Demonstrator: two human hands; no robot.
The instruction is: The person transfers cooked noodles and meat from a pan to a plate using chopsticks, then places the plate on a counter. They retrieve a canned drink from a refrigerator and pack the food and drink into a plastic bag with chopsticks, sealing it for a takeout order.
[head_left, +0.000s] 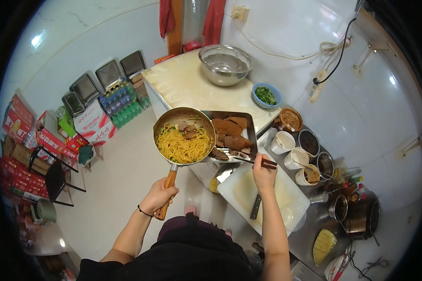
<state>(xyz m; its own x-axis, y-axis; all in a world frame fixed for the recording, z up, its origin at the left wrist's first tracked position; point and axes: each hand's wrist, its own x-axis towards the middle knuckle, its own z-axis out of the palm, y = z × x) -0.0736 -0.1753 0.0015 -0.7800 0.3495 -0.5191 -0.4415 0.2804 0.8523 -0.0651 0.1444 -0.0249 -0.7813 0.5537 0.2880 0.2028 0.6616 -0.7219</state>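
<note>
We saw the left hand (163, 195) with its fingers wrapped tightly round the wooden handle (160, 213) of a pan (173, 117) of yellow noodles (183, 146), beside a metal tray (253, 136) of brown meat (229, 127), and the right hand (264, 175) above a white cutting board (239, 187), its fingers closed on chopsticks (270, 162) that pointed toward the tray.

One wide fisheye view looks steeply down from the person's head, above the black-clothed torso (192, 248), facing forward over the near edge of the cream-topped rectangular counter (173, 79). It sits near enough (straight edges bend toward its rim) to frame the bare left hand (163, 194) and bare right hand (265, 175) whole, and reaches the glossy white wall (290, 33).
</note>
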